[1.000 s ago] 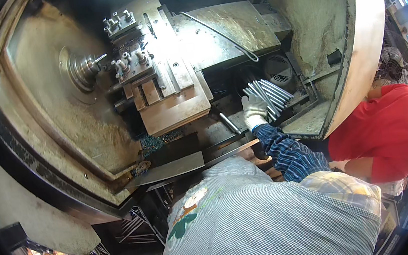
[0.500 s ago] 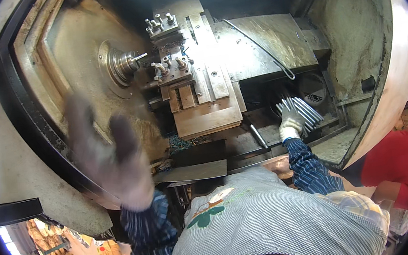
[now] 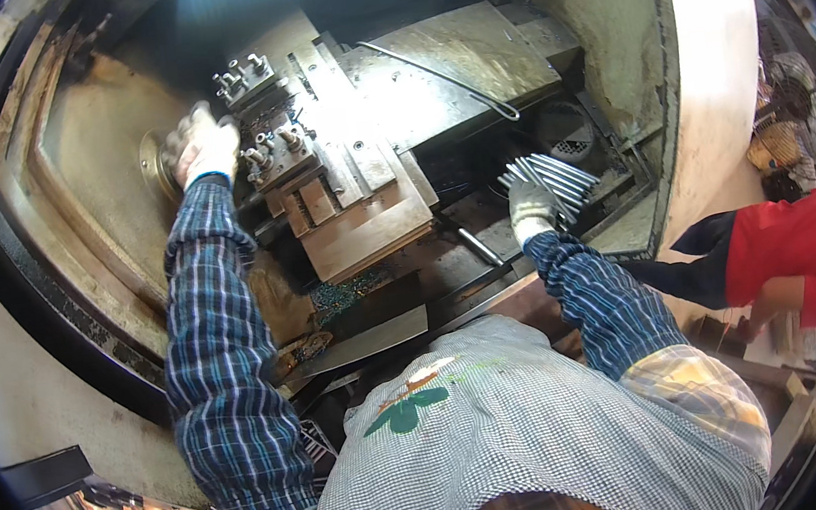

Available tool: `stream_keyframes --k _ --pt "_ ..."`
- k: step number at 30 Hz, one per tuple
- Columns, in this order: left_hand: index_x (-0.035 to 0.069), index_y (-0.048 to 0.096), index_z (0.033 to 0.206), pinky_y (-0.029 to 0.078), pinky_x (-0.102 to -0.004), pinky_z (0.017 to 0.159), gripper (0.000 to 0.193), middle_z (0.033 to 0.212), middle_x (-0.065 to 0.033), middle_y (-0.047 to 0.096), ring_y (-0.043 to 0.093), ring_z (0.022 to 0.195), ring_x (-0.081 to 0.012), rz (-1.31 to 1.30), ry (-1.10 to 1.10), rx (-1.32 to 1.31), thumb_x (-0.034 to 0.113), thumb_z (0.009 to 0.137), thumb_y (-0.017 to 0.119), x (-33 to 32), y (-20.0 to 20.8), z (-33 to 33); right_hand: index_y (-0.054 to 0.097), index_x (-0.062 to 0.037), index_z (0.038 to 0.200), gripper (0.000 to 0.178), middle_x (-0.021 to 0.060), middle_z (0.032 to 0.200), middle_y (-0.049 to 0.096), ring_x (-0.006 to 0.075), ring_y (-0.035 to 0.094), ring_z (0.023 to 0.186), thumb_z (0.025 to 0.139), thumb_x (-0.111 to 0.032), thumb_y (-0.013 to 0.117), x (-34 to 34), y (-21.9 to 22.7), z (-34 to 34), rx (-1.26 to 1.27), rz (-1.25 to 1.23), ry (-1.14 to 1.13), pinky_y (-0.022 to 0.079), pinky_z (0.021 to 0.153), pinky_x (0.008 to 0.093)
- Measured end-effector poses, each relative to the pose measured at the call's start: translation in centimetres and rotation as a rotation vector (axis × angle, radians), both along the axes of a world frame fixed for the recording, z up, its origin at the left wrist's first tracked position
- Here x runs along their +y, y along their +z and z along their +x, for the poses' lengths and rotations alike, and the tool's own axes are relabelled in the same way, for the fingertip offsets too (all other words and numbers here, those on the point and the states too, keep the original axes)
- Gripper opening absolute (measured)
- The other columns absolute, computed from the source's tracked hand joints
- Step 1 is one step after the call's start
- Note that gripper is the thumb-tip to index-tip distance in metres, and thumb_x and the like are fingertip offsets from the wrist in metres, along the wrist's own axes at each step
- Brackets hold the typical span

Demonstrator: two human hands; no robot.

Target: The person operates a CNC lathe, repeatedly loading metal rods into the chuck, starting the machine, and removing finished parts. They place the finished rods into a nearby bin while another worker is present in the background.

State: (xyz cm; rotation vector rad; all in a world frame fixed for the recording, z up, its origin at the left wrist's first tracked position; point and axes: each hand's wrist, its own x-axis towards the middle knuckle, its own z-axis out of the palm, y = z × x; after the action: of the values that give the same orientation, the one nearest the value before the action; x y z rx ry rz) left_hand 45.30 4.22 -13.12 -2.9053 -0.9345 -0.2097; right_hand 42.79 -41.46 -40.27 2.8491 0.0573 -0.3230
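Observation:
At the lathe's left end, my left hand (image 3: 201, 146) in a pale glove is curled over the chuck, hiding most of it. A round flange (image 3: 154, 167) shows beside the hand; whatever the fingers grip is hidden. Just right of them stands a tool post (image 3: 278, 152) with several upright bolts. My right hand (image 3: 531, 207), gloved too, is closed on a fanned bundle of metal rods (image 3: 569, 179) at the right of the machine bed. A single thicker metal bar (image 3: 479, 246) lies to the left of that hand.
A second bolted tool post (image 3: 245, 80) sits farther back on the slide (image 3: 370, 227). One long hooked rod (image 3: 443, 80) lies across the metal cover plate. Blue-grey chips (image 3: 342, 296) are heaped below the slide. At the right, outside the machine, is a person in red (image 3: 795, 246).
My left hand has reached forward onto the chuck from the near left side of the machine. My right hand stays at the rods. The whole view has shifted and tilted.

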Motion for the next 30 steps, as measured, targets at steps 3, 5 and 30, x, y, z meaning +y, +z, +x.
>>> stream_keyframes --k 3,5,30 --pt "0.026 0.046 0.151 0.023 -0.0594 0.120 0.061 0.159 -0.0106 0.042 0.033 0.148 -0.0350 0.020 0.154 0.338 0.047 0.095 0.058 2.5 -1.4 -0.2 0.063 -0.0139 0.124 0.028 0.0099 0.107 0.067 0.0299 0.073 0.083 0.099 -0.026 0.056 0.0 -2.1 0.0 -0.029 -0.140 -0.057 0.056 0.054 0.0424" --pt "0.026 0.047 0.150 0.016 -0.0606 0.121 0.053 0.160 -0.0098 0.039 0.028 0.151 -0.0341 0.171 0.079 0.455 0.045 0.100 0.050 1.4 -1.6 -1.5 0.071 -0.0153 0.110 0.020 0.0066 0.100 0.073 0.0251 0.074 0.082 0.098 -0.024 0.058 -0.6 -1.5 0.0 -0.054 -0.068 -0.028 0.056 0.053 0.0391" --pt "0.011 0.063 0.129 0.049 -0.0401 0.100 0.031 0.122 -0.0161 0.068 0.063 0.118 -0.0314 -0.222 -0.974 -0.017 0.021 0.100 0.058 -11.1 -1.1 11.5 0.065 -0.0124 0.113 0.031 0.0151 0.106 0.073 0.0355 0.073 0.092 0.097 -0.039 0.060 -2.8 2.0 -1.0 0.123 0.264 -0.307 0.057 0.075 0.0502"
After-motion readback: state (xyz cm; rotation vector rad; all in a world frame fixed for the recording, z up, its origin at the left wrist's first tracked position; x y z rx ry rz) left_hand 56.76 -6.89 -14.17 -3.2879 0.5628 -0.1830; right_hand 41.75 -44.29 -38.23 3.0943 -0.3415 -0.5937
